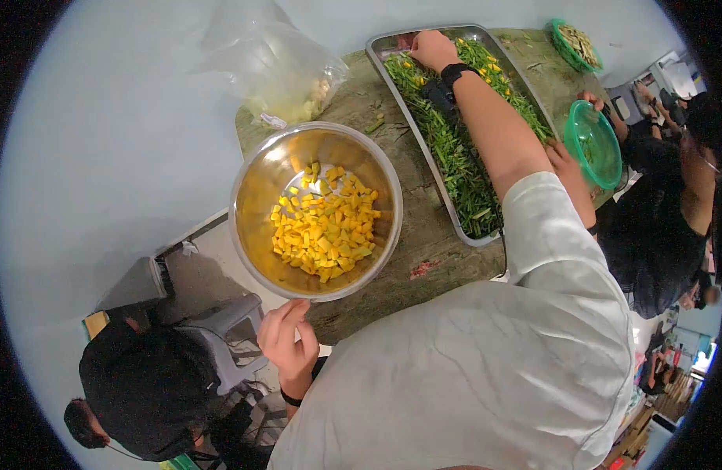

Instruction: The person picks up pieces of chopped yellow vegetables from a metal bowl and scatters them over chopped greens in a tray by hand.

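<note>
My right hand point(434, 52), a black band on its wrist, is at the far corner of a metal tray point(436, 174). Its fingers are pinched together beside something pinkish; what they hold is hidden. The tray carries cut green stems point(472, 192) with yellow flowers, and a dark shape beneath my wrist that I cannot make out. My left hand point(289, 341) has curled fingers just below the near rim of a steel bowl point(255, 258). Whether it grips anything does not show. Yellow diced pieces point(325, 231), resembling pumpkin, lie in the bowl.
Another person's hand point(566, 168) is by the tray's right edge. A person in black point(651, 235) stands nearby, and a hand holds a green bowl point(611, 160). A plastic bag point(278, 74), a green basket point(568, 51), a stool point(224, 329) and a person in a black cap point(145, 384) surround the table point(376, 294).
</note>
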Demonstrator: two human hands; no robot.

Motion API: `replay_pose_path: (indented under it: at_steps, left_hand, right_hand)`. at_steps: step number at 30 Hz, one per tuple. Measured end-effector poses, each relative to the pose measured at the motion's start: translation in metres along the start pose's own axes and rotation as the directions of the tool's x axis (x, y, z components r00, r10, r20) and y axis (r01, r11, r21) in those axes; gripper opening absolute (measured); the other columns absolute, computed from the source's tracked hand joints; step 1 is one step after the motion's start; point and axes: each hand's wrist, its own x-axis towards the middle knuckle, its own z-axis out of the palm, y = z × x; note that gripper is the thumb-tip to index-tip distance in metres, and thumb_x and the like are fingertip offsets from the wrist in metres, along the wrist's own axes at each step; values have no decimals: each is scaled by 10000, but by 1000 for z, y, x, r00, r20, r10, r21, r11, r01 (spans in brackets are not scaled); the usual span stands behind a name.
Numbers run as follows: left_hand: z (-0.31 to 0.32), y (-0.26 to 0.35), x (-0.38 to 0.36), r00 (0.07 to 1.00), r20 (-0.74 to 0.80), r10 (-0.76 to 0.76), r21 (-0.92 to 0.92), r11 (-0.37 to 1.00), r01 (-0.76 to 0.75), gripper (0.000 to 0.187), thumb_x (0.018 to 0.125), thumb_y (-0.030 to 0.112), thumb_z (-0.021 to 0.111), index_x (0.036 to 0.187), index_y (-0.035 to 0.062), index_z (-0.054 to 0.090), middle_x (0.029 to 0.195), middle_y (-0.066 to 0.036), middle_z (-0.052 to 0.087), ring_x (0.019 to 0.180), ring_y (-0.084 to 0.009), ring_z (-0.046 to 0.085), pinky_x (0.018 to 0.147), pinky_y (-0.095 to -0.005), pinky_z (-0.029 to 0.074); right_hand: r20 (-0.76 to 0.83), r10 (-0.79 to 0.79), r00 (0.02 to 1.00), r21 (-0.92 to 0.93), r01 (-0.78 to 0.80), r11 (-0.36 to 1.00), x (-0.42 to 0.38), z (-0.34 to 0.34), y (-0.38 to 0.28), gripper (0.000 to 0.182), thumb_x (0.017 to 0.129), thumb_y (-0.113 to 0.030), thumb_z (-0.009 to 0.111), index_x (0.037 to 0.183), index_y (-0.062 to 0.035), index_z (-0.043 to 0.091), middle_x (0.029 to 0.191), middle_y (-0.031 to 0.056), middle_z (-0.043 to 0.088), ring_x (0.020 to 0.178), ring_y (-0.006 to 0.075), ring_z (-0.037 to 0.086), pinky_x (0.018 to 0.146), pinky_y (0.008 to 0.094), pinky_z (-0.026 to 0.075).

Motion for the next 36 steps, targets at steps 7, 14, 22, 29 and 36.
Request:
replay_pose_path:
  at_steps: [7,14,22,29,36]
  left_hand:
    - [-2,0,-2,1000,-4,18,-10,1000,-18,224,738,-69,589,918,26,684,893,-112,697,729,-281,639,651,-357,496]
    - [-7,0,-11,1000,-26,6,21,1000,-5,213,746,-48,588,919,31,685,875,-111,687,717,-277,629,638,-357,481]
    - [-18,3,-6,995,-46,86,47,995,-84,186,768,-59,589,914,18,674,851,-119,685,695,-286,623,630,-354,472]
    - [-35,21,16,973,-43,225,76,972,-222,215,736,-84,590,910,10,673,823,-120,684,680,-286,628,617,-352,475]
    - [-44,31,4,982,-83,172,91,982,-165,213,752,-80,588,921,18,671,814,-123,685,676,-277,633,617,-345,477]
  right_hand:
    - [-90,-104,990,171,118,978,14,14,7,182,757,-206,781,874,-68,763,859,146,728,815,304,694,796,413,562]
    - [46,-143,989,168,133,977,12,1,9,134,790,-169,748,802,-36,750,807,141,721,765,264,691,734,413,566]
    - [-330,-242,912,247,331,911,-24,-50,-12,101,776,-125,737,821,-35,745,791,89,724,738,228,685,691,352,552]
    - [-165,-159,974,302,203,932,-74,-120,-46,197,877,-195,641,958,-53,751,808,188,704,716,333,660,688,429,535]
    - [17,-439,898,340,408,847,-60,-53,-13,167,745,-219,773,833,-78,758,820,127,728,772,296,702,726,418,562]
